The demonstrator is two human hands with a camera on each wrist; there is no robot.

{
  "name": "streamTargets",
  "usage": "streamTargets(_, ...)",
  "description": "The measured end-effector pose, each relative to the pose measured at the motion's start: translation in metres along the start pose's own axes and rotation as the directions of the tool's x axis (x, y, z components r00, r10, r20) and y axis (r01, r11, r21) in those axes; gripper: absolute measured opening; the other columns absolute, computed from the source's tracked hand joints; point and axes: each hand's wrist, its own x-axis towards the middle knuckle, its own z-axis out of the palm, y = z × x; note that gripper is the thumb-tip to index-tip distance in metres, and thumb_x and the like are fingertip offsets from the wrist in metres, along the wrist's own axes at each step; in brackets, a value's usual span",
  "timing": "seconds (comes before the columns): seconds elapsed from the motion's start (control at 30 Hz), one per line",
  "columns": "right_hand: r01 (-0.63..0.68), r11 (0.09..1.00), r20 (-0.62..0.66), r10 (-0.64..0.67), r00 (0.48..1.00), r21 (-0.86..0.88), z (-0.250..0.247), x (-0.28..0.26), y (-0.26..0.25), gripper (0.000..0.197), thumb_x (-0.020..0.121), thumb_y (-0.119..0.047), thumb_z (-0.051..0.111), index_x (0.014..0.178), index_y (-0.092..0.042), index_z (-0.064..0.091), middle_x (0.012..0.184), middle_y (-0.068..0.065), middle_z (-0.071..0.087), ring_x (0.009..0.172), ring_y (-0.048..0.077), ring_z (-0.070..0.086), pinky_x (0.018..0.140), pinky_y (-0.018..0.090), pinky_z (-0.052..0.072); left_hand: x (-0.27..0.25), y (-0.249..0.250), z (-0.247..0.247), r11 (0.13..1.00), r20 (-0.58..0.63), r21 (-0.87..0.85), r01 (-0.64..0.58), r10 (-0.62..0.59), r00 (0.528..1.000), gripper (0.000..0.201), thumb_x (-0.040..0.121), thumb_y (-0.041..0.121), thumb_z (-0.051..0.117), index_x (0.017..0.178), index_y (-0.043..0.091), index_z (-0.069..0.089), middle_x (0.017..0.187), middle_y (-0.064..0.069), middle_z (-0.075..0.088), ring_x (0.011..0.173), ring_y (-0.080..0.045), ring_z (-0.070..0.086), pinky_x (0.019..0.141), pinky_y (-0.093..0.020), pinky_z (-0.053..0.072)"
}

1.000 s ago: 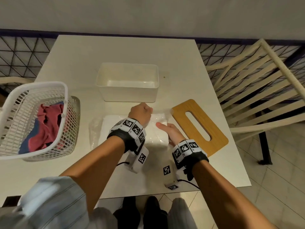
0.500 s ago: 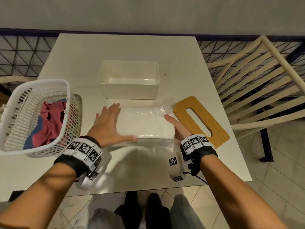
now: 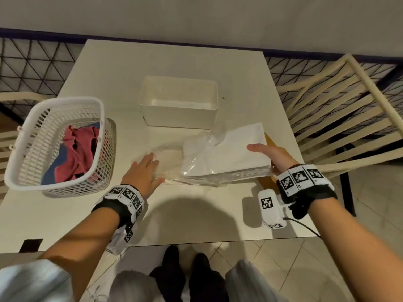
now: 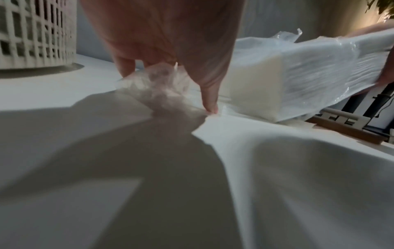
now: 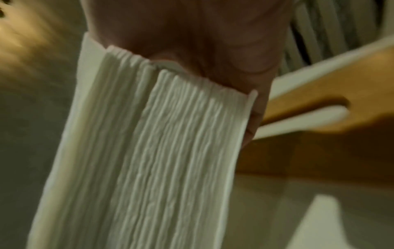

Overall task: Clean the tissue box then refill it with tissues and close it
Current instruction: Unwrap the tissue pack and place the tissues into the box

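Note:
The white tissue box (image 3: 178,101) stands open and empty at the table's middle back. In front of it my right hand (image 3: 268,155) grips the right end of a white tissue stack (image 3: 226,153), thumb on top, with that end raised. The stack's left part is still inside a clear plastic wrapper (image 3: 170,158). My left hand (image 3: 144,171) presses flat on the wrapper's empty left end, against the table. In the left wrist view its fingertips (image 4: 210,107) pin the crumpled wrapper (image 4: 157,87). The wooden slotted lid (image 5: 319,104) lies under the stack and my right hand.
A white mesh basket (image 3: 21,171) with red and blue cloths (image 3: 80,149) sits at the table's left. A cream slatted chair (image 3: 338,118) stands close to the right edge. The table's near edge runs just under my wrists.
My left hand has slid left, off the stack and onto the wrapper. My right hand has drawn the stack to the right and lifted its end, part way out of the wrapper, over the lid.

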Motion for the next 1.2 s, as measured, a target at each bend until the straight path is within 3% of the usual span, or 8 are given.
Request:
streamTargets(0.2, 0.169, 0.906, -0.123, -0.232, 0.965, -0.389, -0.013, -0.038, -0.067, 0.093, 0.058, -0.051, 0.077, 0.134, -0.013, 0.040, 0.132, 0.004, 0.050, 0.115, 0.024, 0.049, 0.095, 0.038, 0.040, -0.003, 0.009, -0.004, 0.994, -0.014, 0.109, 0.032, -0.030, 0.999, 0.062, 0.094, 0.045, 0.036, 0.146, 0.013, 0.022, 0.158, -0.003, 0.006, 0.146, -0.020, 0.011, 0.118, -0.039, 0.012)
streamTargets(0.37, 0.258, 0.672, -0.122, -0.464, 0.878, -0.694, -0.004, -0.082, -0.126, 0.059, 0.068, -0.045, 0.074, 0.112, -0.012, 0.052, 0.106, 0.005, 0.055, 0.092, 0.021, 0.050, 0.061, 0.023, 0.039, -0.004, 0.010, -0.011, 0.989, 0.075, 0.146, 0.025, -0.036, 0.996, 0.075, 0.089, 0.052, 0.041, 0.147, 0.012, 0.016, 0.158, -0.005, 0.002, 0.146, -0.021, 0.005, 0.119, -0.040, 0.010)
streamTargets(0.53, 0.310, 0.614, -0.110, -0.549, 0.829, -0.726, 0.009, -0.117, -0.175, 0.057, 0.067, -0.046, 0.074, 0.103, -0.004, 0.062, 0.099, 0.009, 0.058, 0.082, 0.023, 0.052, 0.056, 0.026, 0.038, -0.015, 0.008, -0.057, 0.980, 0.176, -0.199, -0.011, 0.047, 0.983, 0.115, 0.062, 0.074, 0.060, 0.148, 0.017, 0.010, 0.158, -0.003, -0.004, 0.146, -0.022, -0.004, 0.118, -0.044, 0.001)
streamTargets(0.67, 0.365, 0.741, -0.126, -0.514, 0.849, -0.563, 0.018, -0.130, -0.210, 0.057, 0.053, -0.051, 0.079, 0.092, -0.012, 0.067, 0.098, 0.000, 0.064, 0.079, 0.019, 0.061, 0.067, 0.028, 0.049, -0.025, 0.019, -0.113, 0.453, -0.019, -0.891, -0.027, 0.024, 1.000, 0.084, 0.077, 0.069, 0.045, 0.144, 0.021, 0.027, 0.153, -0.001, 0.022, 0.141, -0.018, 0.022, 0.114, -0.037, 0.017)
streamTargets(0.8, 0.447, 0.807, -0.025, -0.494, 0.869, -0.385, 0.030, -0.134, -0.237, 0.053, 0.053, -0.046, 0.081, 0.099, -0.023, 0.067, 0.099, 0.002, 0.071, 0.081, 0.026, 0.070, 0.079, 0.039, 0.057, -0.002, 0.024, -0.144, -0.210, 0.105, -0.973, 0.094, -0.039, 0.994, 0.063, 0.091, 0.060, 0.022, 0.095, 0.008, 0.058, 0.100, -0.009, 0.061, 0.090, -0.018, 0.059, 0.079, -0.028, 0.038)
streamTargets(0.93, 0.428, 0.881, 0.142, -0.406, 0.903, -0.201, 0.035, -0.115, -0.249, 0.056, 0.058, -0.048, 0.078, 0.109, -0.032, 0.063, 0.102, 0.013, 0.070, 0.077, 0.027, 0.072, 0.071, 0.035, 0.058, 0.018, 0.038, -0.164, -0.285, 0.150, -0.943, 0.172, 0.099, 0.984, 0.056, 0.094, 0.039, 0.015, 0.103, 0.002, 0.056, 0.108, -0.020, 0.063, 0.086, -0.030, 0.066, 0.086, -0.040, 0.043)
streamTargets(1.1, 0.363, 0.931, 0.215, -0.349, 0.912, -0.026, 0.029, -0.041, -0.239, 0.059, 0.061, -0.051, 0.074, 0.110, -0.020, 0.067, 0.099, 0.008, 0.068, 0.085, 0.027, 0.064, 0.077, 0.033, 0.049, 0.045, 0.042, -0.205, -0.563, 0.004, -0.826, 0.033, 0.053, 0.999, 0.056, 0.084, 0.053, 0.035, 0.108, 0.008, 0.061, 0.105, -0.024, 0.067, 0.081, -0.038, 0.070, 0.072, -0.053, 0.056)
streamTargets(1.2, 0.282, 0.957, 0.183, -0.291, 0.939, 0.070, 0.032, 0.014, -0.223, 0.073, 0.050, -0.052, 0.080, 0.113, -0.017, 0.065, 0.115, 0.014, 0.066, 0.103, 0.035, 0.063, 0.090, 0.040, 0.046, 0.068, 0.032, -0.230, -0.501, -0.006, -0.865, -0.016, -0.022, 1.000, 0.068, 0.080, 0.072, 0.031, 0.097, 0.017, 0.067, 0.088, -0.016, 0.074, 0.071, -0.030, 0.072, 0.067, -0.045, 0.058)
